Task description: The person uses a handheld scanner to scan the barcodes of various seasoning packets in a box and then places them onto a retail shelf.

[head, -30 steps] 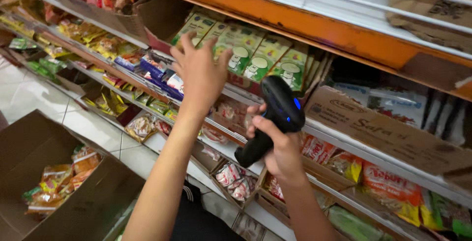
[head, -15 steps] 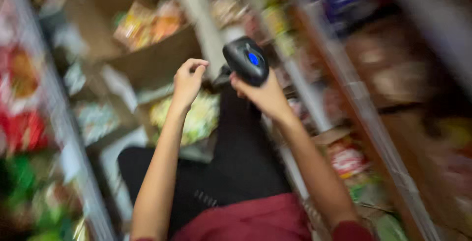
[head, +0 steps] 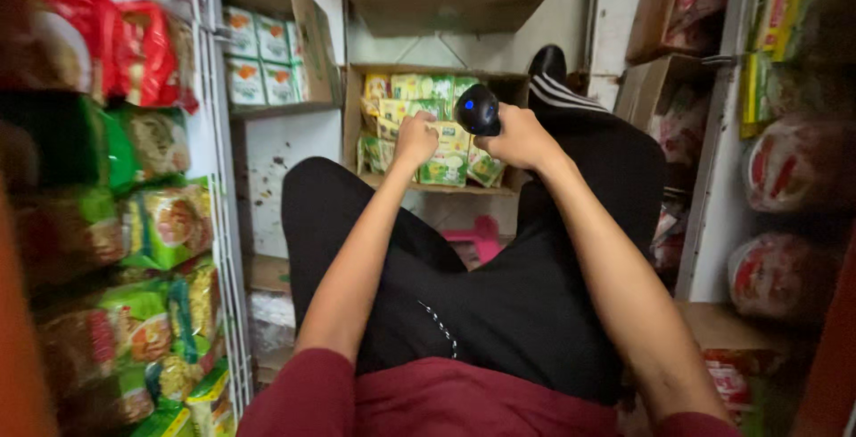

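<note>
Both arms are stretching forward and down from the dark red sleeves, over black trousers, with the elbows only slightly bent and the forearms converging toward a cardboard box (head: 406, 185) on the floor ahead. The right hand (head: 517, 138) is wrapping its fingers around the handle of a black handheld scanner (head: 478, 109), holding it upright so that its rounded head, showing a small blue light, is sitting above the knuckles. The scanner is hovering over the middle of the box, near the box's front edge. The left hand (head: 416, 138) is curling into a loose fist just beside the scanner, thumb side up; whether it is pinching one of the packets beneath it or only touching them cannot be told. Green and yellow noodle packets (head: 446, 168) are filling the box from its back wall to its front edge. A black shoe with white stripes (head: 548, 67) is resting at the box's right rear corner. Wire shelves (head: 218, 250) with bagged snacks are running along the left edge of the aisle, and shelves with round wrapped packs (head: 794, 165) are standing on the right.
</note>
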